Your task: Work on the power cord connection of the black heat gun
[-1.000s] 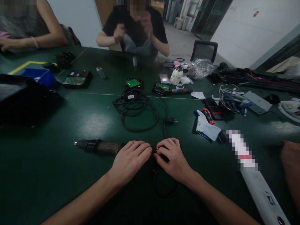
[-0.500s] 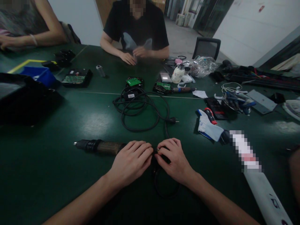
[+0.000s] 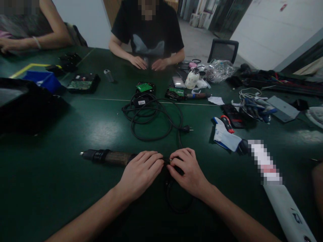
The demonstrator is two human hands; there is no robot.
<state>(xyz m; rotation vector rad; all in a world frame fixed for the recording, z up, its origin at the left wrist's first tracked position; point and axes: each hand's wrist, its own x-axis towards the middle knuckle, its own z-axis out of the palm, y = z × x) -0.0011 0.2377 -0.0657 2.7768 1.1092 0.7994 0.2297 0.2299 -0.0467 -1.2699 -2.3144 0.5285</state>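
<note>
My left hand (image 3: pixel 142 171) is closed round the right-hand end of a dark electric screwdriver (image 3: pixel 117 158) lying on the green table, its metal tip pointing left. Just to the right, my right hand (image 3: pixel 188 171) pinches the cable connector (image 3: pixel 171 161), which is mostly covered by the fingers. Between the two hands a short dark piece shows. A black cable (image 3: pixel 168 198) loops below my right hand. Beyond my hands lies a coiled black power cable (image 3: pixel 151 138) with a plug (image 3: pixel 186 129) and a black adapter box (image 3: pixel 141 102).
Across the table (image 3: pixel 63 174) a person (image 3: pixel 151 40) sits with both hands on the surface. A glove (image 3: pixel 225 137) and a red-handled tool (image 3: pixel 227 123) lie at the right, near a white bar (image 3: pixel 287 208). A black bag (image 3: pixel 27 107) and a blue bin (image 3: pixel 41 80) stand left.
My hands have parted slightly, and more of the dark piece between them shows. The person opposite has moved their hands apart and lowered them to the table.
</note>
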